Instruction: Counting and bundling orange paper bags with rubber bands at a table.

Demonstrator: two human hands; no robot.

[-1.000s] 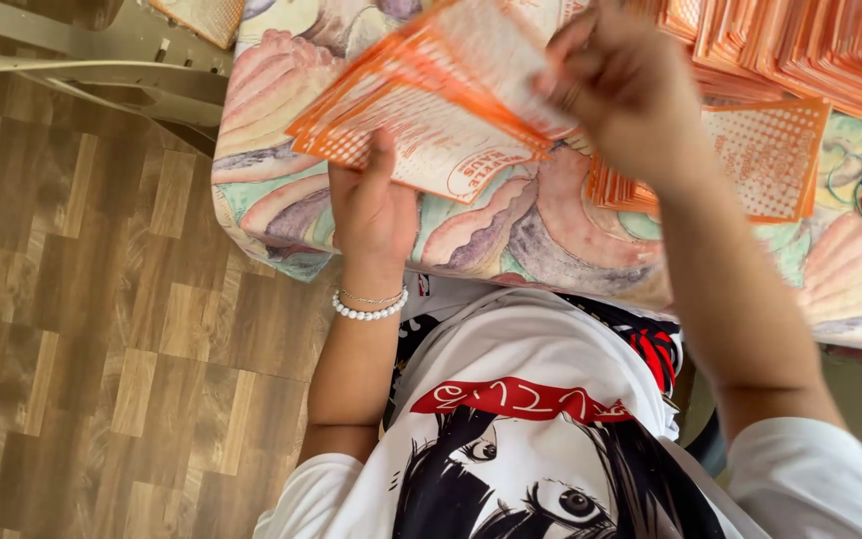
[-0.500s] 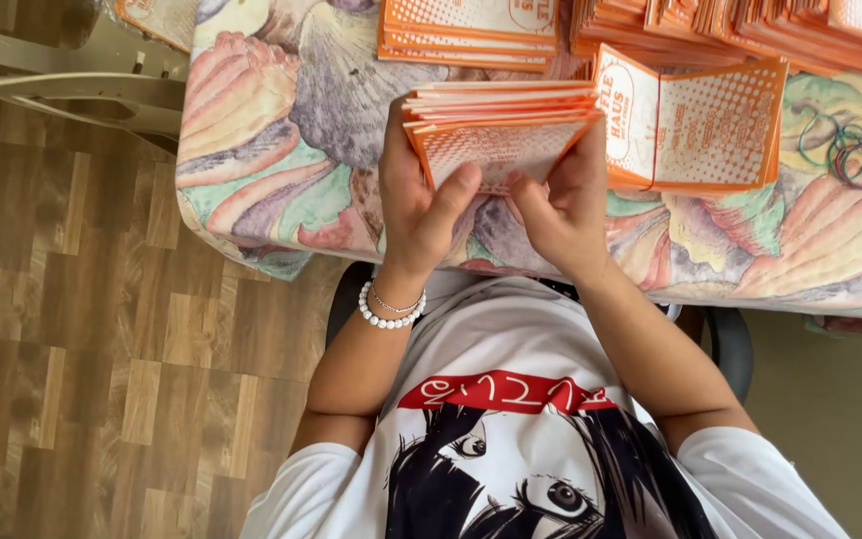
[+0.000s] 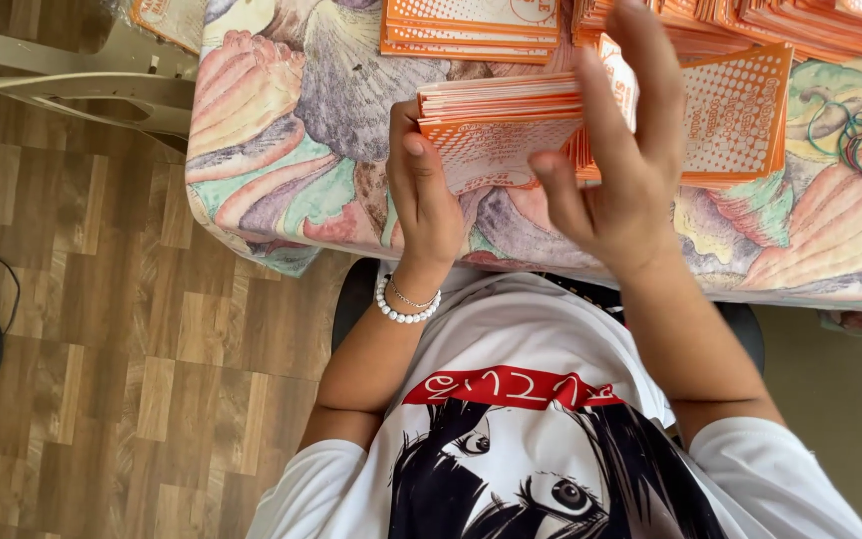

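Blocking much of the view, the right hand (image 3: 618, 165) rises with fingers spread and loose in front of the stack of orange cards (image 3: 499, 110), so whether it touches the stack cannot be told, and the further card piles (image 3: 471, 25) are cut off at the top edge. The left hand (image 3: 423, 190) grips the stack from below, thumb pressed on its front card, holding it just above the shell-patterned tablecloth (image 3: 271, 150) near some rubber bands (image 3: 855, 135).

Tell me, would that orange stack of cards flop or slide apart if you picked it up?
The stack of orange cards probably stays fairly stiff: its edges look straight in the left hand. Loose, thin cards might fan or slip, since no rubber bands wrap them.
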